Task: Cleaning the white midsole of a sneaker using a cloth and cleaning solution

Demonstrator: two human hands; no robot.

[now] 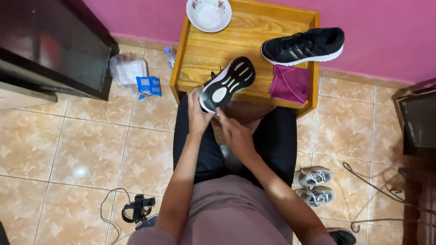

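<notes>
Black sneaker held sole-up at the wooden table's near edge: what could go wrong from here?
1. The black sneaker overhangs the wooden table; if the left hand loosens, it may drop.
2. The magenta cloth drapes over the edge and could slide off.
3. The white floral bowl juts past the far corner; a bump might tip it.

You have a black mesh running shoe with a white-and-black rubber sole [227, 83] just above the frame's centre, turned sole up, toe pointing to the upper right, heel toward you, over the worktop's near edge.
</notes>
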